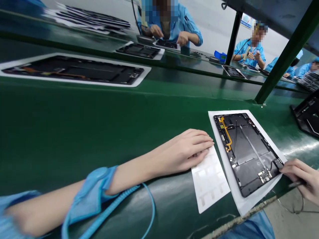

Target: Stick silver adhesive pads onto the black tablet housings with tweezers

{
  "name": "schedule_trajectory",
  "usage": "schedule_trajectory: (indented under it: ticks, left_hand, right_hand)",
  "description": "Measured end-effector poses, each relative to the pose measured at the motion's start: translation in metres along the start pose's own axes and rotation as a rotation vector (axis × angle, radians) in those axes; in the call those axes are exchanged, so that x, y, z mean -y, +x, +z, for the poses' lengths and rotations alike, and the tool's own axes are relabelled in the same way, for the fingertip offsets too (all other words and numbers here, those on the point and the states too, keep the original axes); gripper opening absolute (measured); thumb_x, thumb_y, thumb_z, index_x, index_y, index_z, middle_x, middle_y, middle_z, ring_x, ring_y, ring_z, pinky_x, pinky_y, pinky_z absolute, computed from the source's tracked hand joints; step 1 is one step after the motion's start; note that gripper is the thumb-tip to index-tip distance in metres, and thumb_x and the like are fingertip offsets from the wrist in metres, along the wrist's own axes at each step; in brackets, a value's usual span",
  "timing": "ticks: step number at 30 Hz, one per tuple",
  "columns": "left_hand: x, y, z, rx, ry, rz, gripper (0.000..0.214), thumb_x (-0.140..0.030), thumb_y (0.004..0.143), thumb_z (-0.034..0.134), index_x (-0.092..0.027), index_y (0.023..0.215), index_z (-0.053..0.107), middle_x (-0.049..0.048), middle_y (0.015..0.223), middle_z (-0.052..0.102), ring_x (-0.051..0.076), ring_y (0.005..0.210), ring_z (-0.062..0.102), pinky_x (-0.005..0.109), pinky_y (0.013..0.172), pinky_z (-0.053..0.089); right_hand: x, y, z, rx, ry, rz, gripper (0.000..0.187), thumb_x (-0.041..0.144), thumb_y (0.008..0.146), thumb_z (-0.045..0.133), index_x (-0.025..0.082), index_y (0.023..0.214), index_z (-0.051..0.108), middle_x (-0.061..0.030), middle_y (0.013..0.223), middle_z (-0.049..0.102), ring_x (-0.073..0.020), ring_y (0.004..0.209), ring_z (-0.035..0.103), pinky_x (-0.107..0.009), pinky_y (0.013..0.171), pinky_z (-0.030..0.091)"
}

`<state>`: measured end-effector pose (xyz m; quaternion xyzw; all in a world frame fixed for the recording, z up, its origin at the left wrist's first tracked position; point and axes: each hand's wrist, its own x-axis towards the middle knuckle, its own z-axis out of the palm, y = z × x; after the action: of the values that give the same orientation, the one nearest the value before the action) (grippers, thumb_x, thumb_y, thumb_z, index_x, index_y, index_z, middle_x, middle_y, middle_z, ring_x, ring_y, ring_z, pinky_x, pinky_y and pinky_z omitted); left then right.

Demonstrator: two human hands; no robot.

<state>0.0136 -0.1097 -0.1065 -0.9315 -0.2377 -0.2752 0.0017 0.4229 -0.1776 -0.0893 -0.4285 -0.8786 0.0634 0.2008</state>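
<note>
An opened black tablet (pixel 249 149) lies on a white sheet (pixel 270 191), with an orange flex cable and a small circuit board showing inside. My right hand (pixel 302 179) is at the tablet's lower right corner, fingertips touching or very near its edge. A slim grey tool (pixel 297 183) sticks out under those closed fingers; its kind is not clear. Left of the tablet, my left hand (pixel 190 149) rests, fingers stretched, on the top of a white sticker sheet (pixel 211 181) with pale tape pieces. Its fingertips are partly hidden. A blue wrist strap (pixel 91 194) with a coiled cord circles my left wrist.
Another opened tablet (pixel 82 71) lies on the bench's far side. Co-workers in blue sit opposite, one with both hands on a tablet (pixel 166 43). Papers (pixel 87 20) are stacked at the back left. A green post (pixel 286 53) rises behind my tablet; a black stand (pixel 307 113) is at right.
</note>
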Motion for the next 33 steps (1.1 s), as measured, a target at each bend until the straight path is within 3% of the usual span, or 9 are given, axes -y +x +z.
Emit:
schedule_trajectory:
  ticks: [4, 7, 8, 12, 14, 17, 23, 27, 33]
  left_hand:
    - [-0.016, -0.018, -0.001, 0.005, -0.013, -0.110, 0.035, -0.029, 0.106, 0.040, -0.012, 0.128, 0.063, 0.0144, 0.126, 0.069, 0.028, 0.120, 0.060, 0.042, 0.098, 0.054]
    - [-0.024, -0.027, -0.001, 0.053, 0.005, -0.128, 0.039, -0.033, 0.107, 0.039, -0.011, 0.132, 0.059, 0.0161, 0.134, 0.064, 0.030, 0.124, 0.058, 0.044, 0.100, 0.053]
    - [-0.025, -0.028, -0.001, 0.061, 0.013, -0.130, 0.040, -0.034, 0.107, 0.038, -0.010, 0.133, 0.058, 0.0167, 0.135, 0.063, 0.030, 0.124, 0.057, 0.045, 0.100, 0.053]
    - [-0.025, -0.025, -0.003, 0.115, 0.004, -0.181, 0.041, -0.032, 0.105, 0.039, -0.010, 0.136, 0.055, 0.0165, 0.140, 0.059, 0.031, 0.125, 0.056, 0.045, 0.101, 0.053]
    - [-0.026, -0.022, -0.004, 0.151, -0.017, -0.203, 0.041, -0.029, 0.103, 0.042, -0.010, 0.136, 0.055, 0.0164, 0.141, 0.058, 0.031, 0.127, 0.055, 0.046, 0.103, 0.051]
    - [-0.027, -0.019, -0.006, 0.195, -0.042, -0.243, 0.040, -0.028, 0.101, 0.045, -0.011, 0.135, 0.057, 0.0159, 0.141, 0.058, 0.031, 0.129, 0.053, 0.047, 0.105, 0.049]
    - [-0.027, -0.020, -0.009, 0.255, -0.043, -0.278, 0.047, -0.026, 0.099, 0.048, -0.015, 0.144, 0.051, 0.0153, 0.145, 0.055, 0.034, 0.132, 0.051, 0.051, 0.105, 0.049]
    - [-0.027, -0.021, -0.007, 0.265, -0.065, -0.276, 0.045, -0.028, 0.101, 0.046, -0.013, 0.143, 0.052, 0.0165, 0.145, 0.055, 0.034, 0.133, 0.050, 0.052, 0.108, 0.047]
    - [-0.027, -0.017, -0.006, 0.245, -0.123, -0.282, 0.043, -0.032, 0.103, 0.042, -0.012, 0.140, 0.054, 0.0171, 0.143, 0.057, 0.031, 0.135, 0.048, 0.049, 0.113, 0.040]
  right_hand:
    - [0.014, 0.026, -0.010, -0.169, 0.181, 0.019, 0.011, 0.024, 0.091, 0.066, 0.029, 0.083, 0.072, -0.0051, 0.080, 0.069, -0.0178, 0.063, 0.067, -0.028, 0.056, 0.054]
    - [0.030, 0.057, -0.008, -0.291, 0.469, 0.045, 0.034, 0.046, 0.097, 0.056, 0.026, 0.078, 0.075, -0.0045, 0.076, 0.068, -0.0115, 0.044, 0.057, -0.026, 0.043, 0.047]
    - [0.037, 0.070, -0.005, -0.304, 0.559, 0.059, 0.044, 0.054, 0.098, 0.051, 0.025, 0.077, 0.076, -0.0049, 0.073, 0.067, -0.0123, 0.046, 0.058, -0.027, 0.045, 0.049]
    - [0.065, 0.127, 0.013, -0.134, 0.808, 0.158, 0.069, 0.079, 0.085, 0.047, 0.019, 0.062, 0.071, -0.0046, 0.059, 0.060, -0.0145, 0.051, 0.059, -0.025, 0.044, 0.050]
    - [0.078, 0.153, 0.025, 0.022, 0.971, 0.191, 0.068, 0.080, 0.081, 0.053, 0.017, 0.060, 0.067, -0.0025, 0.059, 0.060, -0.0112, 0.046, 0.056, -0.021, 0.038, 0.047]
    - [0.091, 0.181, 0.049, 0.206, 1.169, 0.175, 0.060, 0.074, 0.078, 0.064, 0.015, 0.065, 0.066, -0.0004, 0.064, 0.063, -0.0087, 0.046, 0.060, -0.018, 0.045, 0.050]
    - [0.089, 0.200, 0.093, 0.242, 1.306, 0.158, 0.064, 0.079, 0.076, 0.061, 0.016, 0.067, 0.058, 0.0011, 0.062, 0.060, -0.0109, 0.048, 0.062, -0.025, 0.055, 0.058]
    - [0.084, 0.196, 0.099, 0.240, 1.372, 0.172, 0.057, 0.072, 0.077, 0.067, 0.016, 0.071, 0.058, 0.0023, 0.069, 0.059, -0.0092, 0.050, 0.062, -0.025, 0.058, 0.058]
    - [0.085, 0.190, 0.087, 0.310, 1.393, 0.141, 0.046, 0.060, 0.076, 0.076, 0.018, 0.084, 0.060, 0.0014, 0.079, 0.065, -0.0117, 0.067, 0.069, -0.027, 0.071, 0.060]
